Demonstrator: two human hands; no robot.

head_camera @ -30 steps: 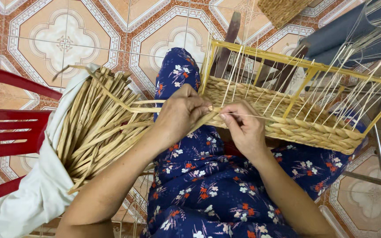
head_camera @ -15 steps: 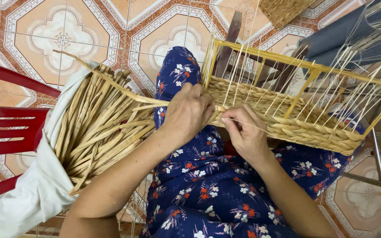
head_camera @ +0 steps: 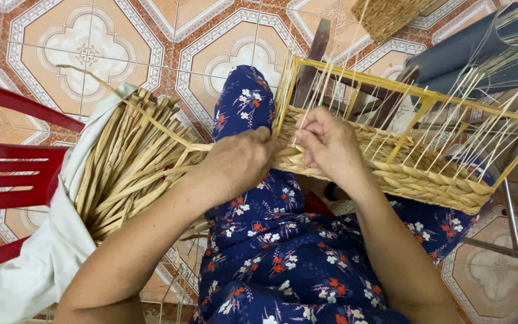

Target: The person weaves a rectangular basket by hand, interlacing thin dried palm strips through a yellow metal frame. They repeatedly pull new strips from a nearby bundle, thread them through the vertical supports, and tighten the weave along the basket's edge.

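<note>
A half-woven basket (head_camera: pixel 427 174) on a yellow wire frame (head_camera: pixel 391 84) rests on my lap, thin pale spokes standing up from its woven straw band. My left hand (head_camera: pixel 241 162) is closed around a flat dried straw strand (head_camera: pixel 151 120) at the basket's left corner. The strand trails back up and to the left over the bundle. My right hand (head_camera: pixel 331 144) pinches the weave and a spoke just beside the left hand, fingers closed on the basket's edge.
A bundle of dried straw strips (head_camera: pixel 127 174) lies on a white cloth (head_camera: pixel 37 264) over a red plastic chair (head_camera: pixel 7 174) at my left. Patterned floor tiles lie beyond. Another woven basket (head_camera: pixel 391 15) and grey rolls (head_camera: pixel 469 48) sit at the top right.
Both hands have shifted left along the basket toward its left corner. The left hand has pulled the strand tighter against the weave.
</note>
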